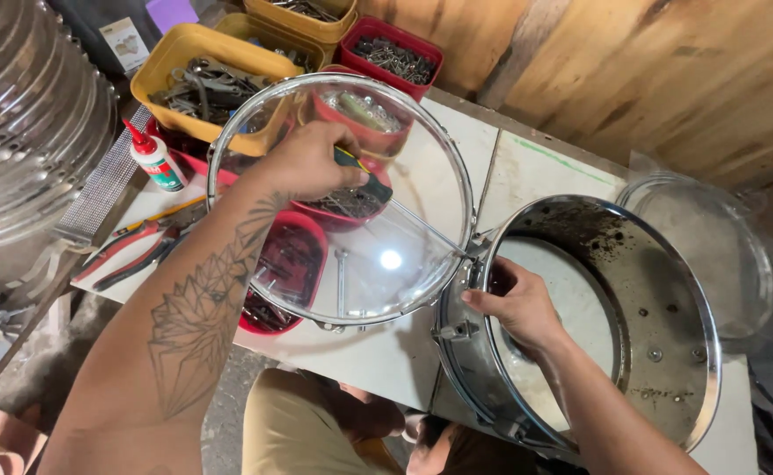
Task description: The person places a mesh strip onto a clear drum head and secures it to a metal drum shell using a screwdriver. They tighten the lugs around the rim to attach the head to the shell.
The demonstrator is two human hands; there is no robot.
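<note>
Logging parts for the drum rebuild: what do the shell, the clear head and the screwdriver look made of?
Drum shell: looks like metal, chromed rim, inside dull and rust-speckled.
Clear drumhead: likely plastic film, see-through, glare spot, in a shiny metal hoop.
Screwdriver in the left hand: steel shaft, dark handle, probably plastic.

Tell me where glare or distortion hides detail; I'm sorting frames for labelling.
Head view: a bright glare spot on the clear drumhead; wide-angle bending curves the stacked hoops at the left edge; the left hand on the screwdriver and the right hand stay sharp.
</note>
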